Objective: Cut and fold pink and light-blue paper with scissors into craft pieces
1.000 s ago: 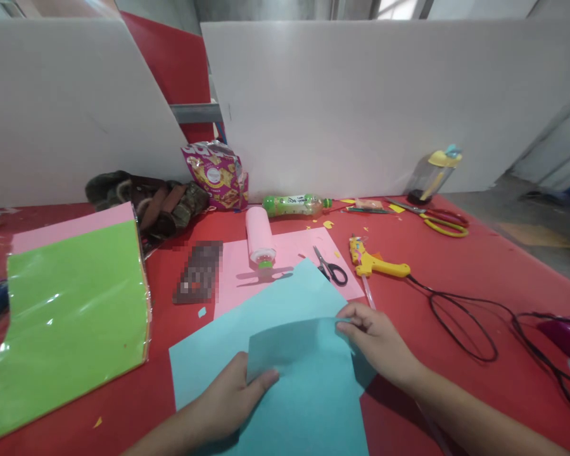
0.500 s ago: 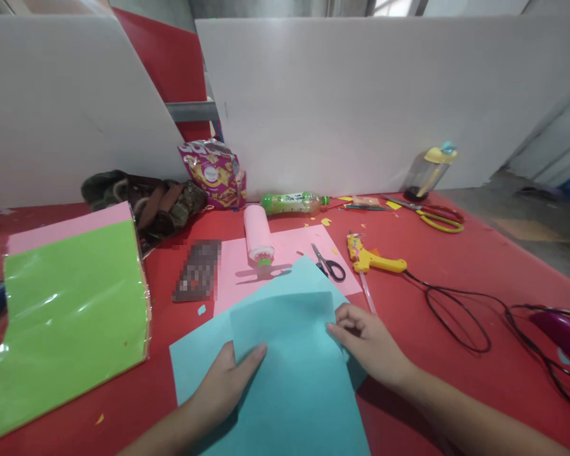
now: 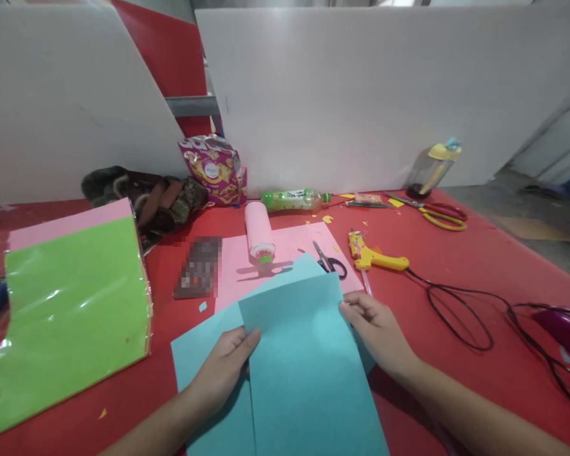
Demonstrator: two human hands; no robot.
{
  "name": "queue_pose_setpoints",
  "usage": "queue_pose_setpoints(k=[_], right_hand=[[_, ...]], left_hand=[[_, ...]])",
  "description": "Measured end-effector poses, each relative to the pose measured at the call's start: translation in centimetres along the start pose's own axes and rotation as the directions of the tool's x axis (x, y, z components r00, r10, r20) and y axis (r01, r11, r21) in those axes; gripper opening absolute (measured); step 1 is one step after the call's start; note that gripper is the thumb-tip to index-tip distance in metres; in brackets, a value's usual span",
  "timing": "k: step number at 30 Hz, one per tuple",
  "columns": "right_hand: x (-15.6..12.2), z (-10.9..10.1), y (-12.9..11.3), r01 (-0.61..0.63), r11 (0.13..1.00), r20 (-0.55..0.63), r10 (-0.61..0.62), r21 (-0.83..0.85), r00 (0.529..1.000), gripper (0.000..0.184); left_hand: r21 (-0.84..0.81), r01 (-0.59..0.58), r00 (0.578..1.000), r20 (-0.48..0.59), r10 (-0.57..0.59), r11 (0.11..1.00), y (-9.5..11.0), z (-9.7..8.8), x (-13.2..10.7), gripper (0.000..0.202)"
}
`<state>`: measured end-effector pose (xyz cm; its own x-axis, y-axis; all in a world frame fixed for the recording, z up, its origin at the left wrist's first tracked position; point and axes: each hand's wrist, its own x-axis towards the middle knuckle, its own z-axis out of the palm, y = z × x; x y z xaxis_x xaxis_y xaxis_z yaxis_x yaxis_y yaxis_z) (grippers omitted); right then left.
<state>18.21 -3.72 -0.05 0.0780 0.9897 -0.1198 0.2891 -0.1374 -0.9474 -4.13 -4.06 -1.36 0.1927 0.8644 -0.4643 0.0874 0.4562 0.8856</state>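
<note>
A blue paper sheet [image 3: 308, 373] is held up between my two hands, above another blue sheet [image 3: 199, 342] on the table. My left hand [image 3: 225, 364] pinches its left edge, thumb on top and fingers hidden beneath. At the upper right edge, my right hand [image 3: 375, 323] grips the same sheet between thumb and curled fingers. Just beyond lies a pink sheet [image 3: 294, 240], partly covered by the lower blue one. On the pink sheet are a pink-wrapped bottle [image 3: 259, 228] and small black-handled scissors [image 3: 331, 263].
A yellow glue gun [image 3: 377, 258] with a black cord lies at right. Large scissors [image 3: 441, 215] and a yellow-lidded bottle [image 3: 434, 168] stand farther back. A green paper pack [image 3: 76, 316] is at left. Behind are a snack bag [image 3: 213, 171], a green-labelled bottle [image 3: 292, 200] and white panels [image 3: 361, 95].
The upper blue sheet has risen and shifted right, its far edge now lifted off the lower sheet. My left hand has closed on its left edge; my right hand has moved slightly right.
</note>
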Motion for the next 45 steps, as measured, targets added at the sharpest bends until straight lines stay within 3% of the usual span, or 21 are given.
queue_pose_setpoints(k=[3, 6, 9, 10, 12, 15, 16, 17, 18, 19, 21, 23, 25, 26, 28, 32, 35, 41, 43, 45], right_hand=[[0.0, 0.1, 0.0, 0.024, 0.999, 0.008, -0.024, -0.022, 1.000, 0.029], [0.2, -0.3, -0.2, 0.094, 0.990, -0.066, -0.101, -0.102, 0.993, 0.027], [0.3, -1.4, -1.2, 0.236, 0.954, -0.196, -0.271, -0.185, 0.942, 0.023], [0.3, -2.0, -1.8, 0.300, 0.929, -0.244, -0.349, -0.217, 0.905, 0.020], [0.3, -3.1, -3.3, 0.420, 0.841, -0.306, -0.522, -0.342, 0.796, 0.013], [0.2, -4.3, -6.6, 0.557, 0.594, -0.331, -0.797, -0.580, 0.506, 0.013], [0.1, -4.4, -7.8, 0.596, 0.517, -0.287, -0.850, -0.615, 0.441, 0.018], [0.1, -4.4, -8.9, 0.628, 0.428, -0.228, -0.898, -0.650, 0.375, 0.019], [0.1, -4.2, -10.0, 0.647, 0.352, -0.152, -0.926, -0.677, 0.345, 0.021], [0.1, -3.8, -10.9, 0.686, 0.245, -0.010, -0.945, -0.685, 0.327, 0.021], [0.1, -2.8, -12.0, 0.738, 0.025, 0.270, -0.922, -0.675, 0.278, 0.021], [0.1, -1.6, -12.1, 0.707, -0.091, 0.371, -0.893, -0.702, 0.254, 0.022], [0.1, -0.5, -11.5, 0.678, -0.154, 0.404, -0.886, -0.719, 0.227, 0.024], [0.0, -0.1, -11.2, 0.670, -0.173, 0.424, -0.875, -0.722, 0.232, 0.024], [-0.1, 0.4, -10.5, 0.671, -0.180, 0.442, -0.863, -0.719, 0.243, 0.025], [-0.5, 0.6, -9.8, 0.694, -0.130, 0.433, -0.856, -0.708, 0.282, 0.026], [-0.3, 0.2, -9.9, 0.704, -0.089, 0.424, -0.848, -0.705, 0.317, 0.024], [1.6, -2.3, -10.4, 0.620, -0.051, 0.383, -0.825, -0.783, 0.416, 0.023], [2.1, -2.9, -10.5, 0.584, -0.058, 0.371, -0.821, -0.809, 0.434, 0.024], [2.1, -3.1, -10.5, 0.568, -0.066, 0.367, -0.822, -0.820, 0.435, 0.024]], left_hand=[[0.056, -0.048, 0.997, -0.062, 0.052, 0.997, -0.2, -0.2, 0.1, 0.051], [0.129, -0.128, 0.988, -0.075, 0.138, 0.983, -0.1, -0.4, 0.0, 0.047], [0.127, -0.321, 0.933, -0.127, 0.336, 0.939, 0.5, -0.9, -0.2, 0.033], [0.161, -0.415, 0.883, -0.165, 0.439, 0.895, 0.8, -1.1, -0.2, 0.035], [0.325, -0.610, 0.715, -0.168, 0.679, 0.723, 1.7, -1.7, -0.4, 0.044], [0.584, -0.739, 0.371, -0.064, 0.926, 0.337, 4.1, -2.2, -0.8, 0.060], [0.644, -0.736, 0.258, -0.017, 0.966, 0.208, 5.2, -2.1, -1.1, 0.066], [0.691, -0.713, 0.207, 0.047, 0.977, 0.118, 6.4, -1.9, -1.3, 0.071], [0.716, -0.695, 0.200, 0.102, 0.974, 0.068, 7.5, -1.5, -1.6, 0.074], [0.729, -0.684, 0.153, 0.159, 0.975, -0.011, 8.6, -1.0, -1.9, 0.076], [0.771, -0.632, 0.234, 0.287, 0.929, -0.079, 10.3, 0.1, -2.4, 0.068], [0.828, -0.541, 0.266, 0.335, 0.904, -0.148, 11.0, 1.1, -2.6, 0.051], [0.828, -0.500, 0.299, 0.439, 0.847, -0.253, 10.9, 1.7, -2.5, 0.025], [0.819, -0.488, 0.311, 0.488, 0.816, -0.304, 10.6, 1.9, -2.4, 0.022], [0.795, -0.478, 0.309, 0.550, 0.776, -0.373, 10.0, 2.1, -2.2, 0.029], [0.755, -0.491, 0.221, 0.591, 0.776, -0.435, 9.7, 2.0, -2.1, 0.031], [0.753, -0.481, 0.200, 0.593, 0.780, -0.449, 10.3, 1.6, -2.2, 0.029], [0.843, -0.371, 0.262, 0.499, 0.826, -0.391, 11.5, -1.3, -2.3, 0.022], [0.874, -0.313, 0.306, 0.463, 0.832, -0.371, 11.7, -2.2, -2.3, 0.023], [0.894, -0.260, 0.386, 0.442, 0.810, -0.364, 11.8, -2.7, -2.3, 0.026]])
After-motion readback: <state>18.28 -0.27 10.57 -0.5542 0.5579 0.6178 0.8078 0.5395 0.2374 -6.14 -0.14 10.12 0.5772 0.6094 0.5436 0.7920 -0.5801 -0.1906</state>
